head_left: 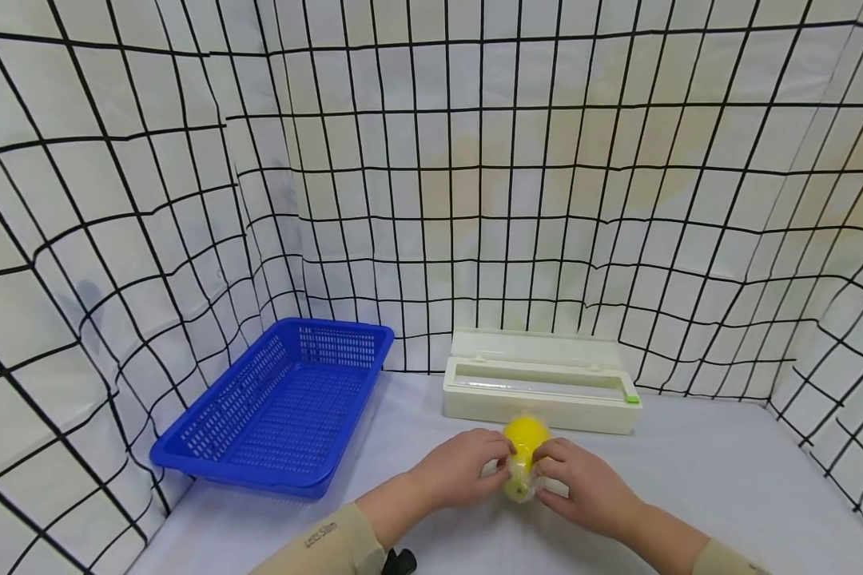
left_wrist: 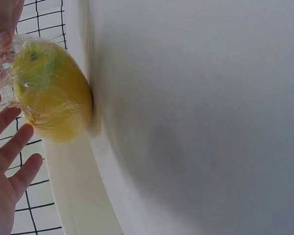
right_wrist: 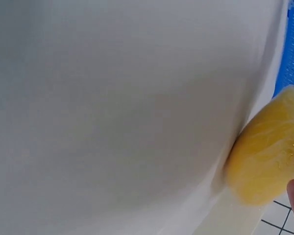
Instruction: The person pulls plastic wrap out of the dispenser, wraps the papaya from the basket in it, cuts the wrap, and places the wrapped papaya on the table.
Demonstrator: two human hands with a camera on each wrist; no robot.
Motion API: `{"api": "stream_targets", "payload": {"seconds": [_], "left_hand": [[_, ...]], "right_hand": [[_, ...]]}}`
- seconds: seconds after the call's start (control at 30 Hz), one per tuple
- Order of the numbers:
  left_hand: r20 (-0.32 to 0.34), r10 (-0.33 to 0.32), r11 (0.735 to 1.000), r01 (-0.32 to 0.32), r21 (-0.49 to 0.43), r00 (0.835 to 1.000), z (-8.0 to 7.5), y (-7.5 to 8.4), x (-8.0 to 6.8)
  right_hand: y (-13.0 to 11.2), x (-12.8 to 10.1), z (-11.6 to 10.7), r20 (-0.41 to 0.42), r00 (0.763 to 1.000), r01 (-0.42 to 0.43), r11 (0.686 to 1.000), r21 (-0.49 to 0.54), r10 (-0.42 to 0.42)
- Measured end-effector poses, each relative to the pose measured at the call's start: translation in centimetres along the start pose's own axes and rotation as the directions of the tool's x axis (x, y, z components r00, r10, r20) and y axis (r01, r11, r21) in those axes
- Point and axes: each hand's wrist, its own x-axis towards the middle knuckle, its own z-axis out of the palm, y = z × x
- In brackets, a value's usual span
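A yellow fruit (head_left: 526,435) with a greenish end rests on the white table, in clear cling film (head_left: 520,485). In the left wrist view the film bunches up over the fruit (left_wrist: 59,93). From the left, my left hand (head_left: 467,467) pinches the gathered film near the fruit's side, its other fingers spread. On the opposite side my right hand (head_left: 590,487) grips the film with thumb and fingers. The right wrist view shows the fruit (right_wrist: 264,156) lying on the cloth, with only a fingertip or two of that hand visible.
Just behind the fruit stands a cream cling-film dispenser (head_left: 539,409) with its lid raised and a roll inside. A blue plastic basket (head_left: 233,477) sits to the left. Black wire grid panels with white sheeting surround the table. Something black (head_left: 399,561) shows beneath the left sleeve.
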Motion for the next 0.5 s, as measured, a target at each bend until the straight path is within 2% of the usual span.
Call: {"api": "stream_targets", "payload": {"seconds": [0.2, 0.37, 0.5], "left_hand": [[-0.05, 0.026, 1.0, -0.027, -0.014, 0.998, 0.2, -0.3, 0.4], [-0.067, -0.003, 0.999, 0.0, -0.035, 0.998, 0.5, -0.4, 0.7], [-0.069, -0.032, 0.997, 0.027, -0.067, 0.997, 0.7, -0.4, 0.7]], "right_hand": [[0.4, 0.4, -0.2, 0.009, 0.995, -0.1, 0.987, 0.123, 0.1], [0.8, 0.7, 0.1, 0.029, 0.979, -0.201, 0.942, 0.267, 0.201], [1.1, 0.8, 0.3, 0.064, 0.966, -0.258, 0.911, 0.323, 0.251]]}}
